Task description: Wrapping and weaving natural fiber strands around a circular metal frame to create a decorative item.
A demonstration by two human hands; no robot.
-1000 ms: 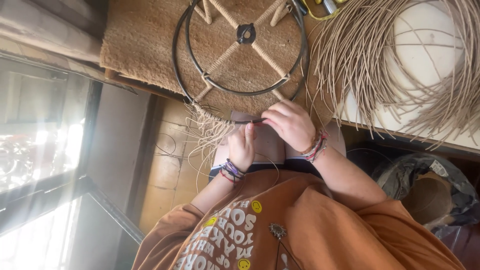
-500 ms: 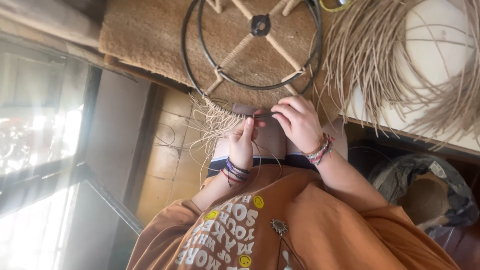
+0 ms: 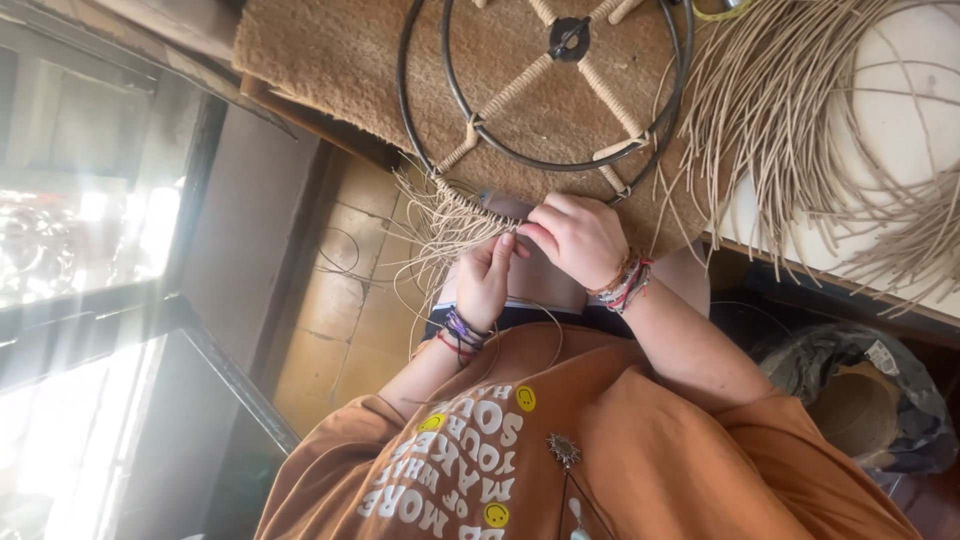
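At the lap, a round metal frame (image 3: 425,130) carries tan cord wrapping.

The metal ring frame (image 3: 425,150) is cut off at the top edge; fingers (image 3: 540,225) hide their strand.

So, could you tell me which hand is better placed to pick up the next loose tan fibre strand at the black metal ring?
Probably the left hand: its fingertips sit beside the loose tan fibre strands, while the right hand is curled over the black metal ring at its woven edge.
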